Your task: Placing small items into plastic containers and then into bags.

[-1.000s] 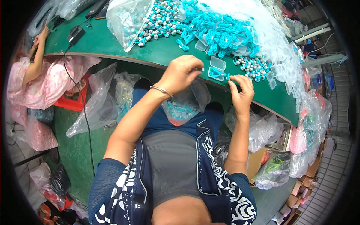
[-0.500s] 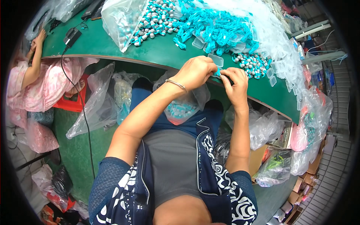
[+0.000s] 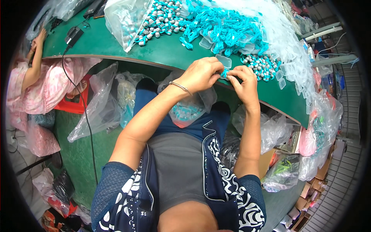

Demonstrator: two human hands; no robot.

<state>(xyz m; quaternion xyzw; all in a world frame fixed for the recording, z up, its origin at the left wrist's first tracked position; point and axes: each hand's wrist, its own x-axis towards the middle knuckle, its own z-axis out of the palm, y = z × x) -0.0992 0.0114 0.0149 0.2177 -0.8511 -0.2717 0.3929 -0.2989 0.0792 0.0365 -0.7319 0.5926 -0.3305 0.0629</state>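
Note:
At the near edge of the green table (image 3: 162, 52), my left hand (image 3: 203, 73) pinches a small bundle of turquoise cord (image 3: 224, 73). My right hand (image 3: 245, 83) meets it from the right, thumb and forefinger closed on the same bundle. Just beyond my fingertips lies a small clear plastic case (image 3: 223, 61). A heap of looped turquoise cords (image 3: 228, 29) spreads over the table past my hands. To the right of it sit grey-striped beads with turquoise bits (image 3: 262, 66). More such beads (image 3: 160, 21) lie farther left.
A clear bag (image 3: 125, 23) stands beside the left beads. Many clear plastic cases (image 3: 288, 46) pile up at the right. A bag with turquoise pieces (image 3: 187, 110) rests at my lap. A black adapter (image 3: 73, 36) trails its cable down. A co-worker's arm (image 3: 38, 54) is at far left.
My right hand has shifted slightly up and right, its fingers now more bent at the bundle. My left hand has barely moved and keeps its pinch.

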